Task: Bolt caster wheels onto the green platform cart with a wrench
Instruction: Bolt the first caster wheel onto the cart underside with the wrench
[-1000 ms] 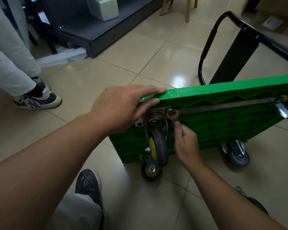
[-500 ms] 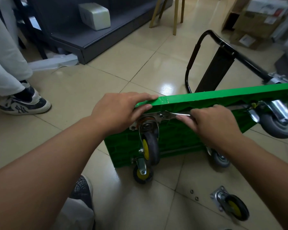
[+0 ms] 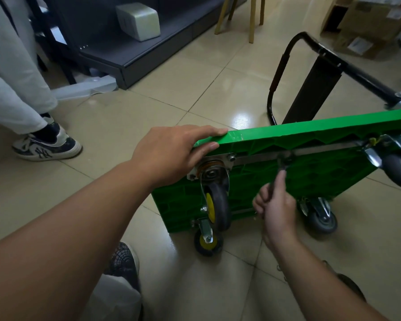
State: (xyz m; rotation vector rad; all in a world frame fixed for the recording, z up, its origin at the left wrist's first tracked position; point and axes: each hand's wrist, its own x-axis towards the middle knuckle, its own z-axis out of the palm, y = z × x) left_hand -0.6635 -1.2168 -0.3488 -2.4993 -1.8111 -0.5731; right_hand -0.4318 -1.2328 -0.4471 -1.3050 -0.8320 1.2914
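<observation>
The green platform cart [image 3: 310,172] stands on its long edge on the tiled floor, underside toward me. My left hand [image 3: 171,156] rests over its top left corner, fingers straight along the edge. Just below that hand a black caster wheel with a yellow hub [image 3: 215,205] hangs from its metal mounting plate [image 3: 218,166]. My right hand [image 3: 276,207] grips the handle of a dark wrench [image 3: 284,165], whose head sits against the metal strip right of the plate. A second yellow-hub caster [image 3: 206,242] touches the floor below. Grey casters [image 3: 322,218] sit at the right.
The cart's black folding handle [image 3: 315,72] rises behind it. Another person's legs and a sneaker [image 3: 46,147] are at the left. My own shoe [image 3: 123,260] is near the bottom. A dark low shelf [image 3: 137,52], wooden chair legs and cardboard boxes [image 3: 368,24] stand behind.
My right hand left the strip beside the mounting plate, dropped lower and now grips the wrench upright against the strip. My left hand stayed on the cart's corner.
</observation>
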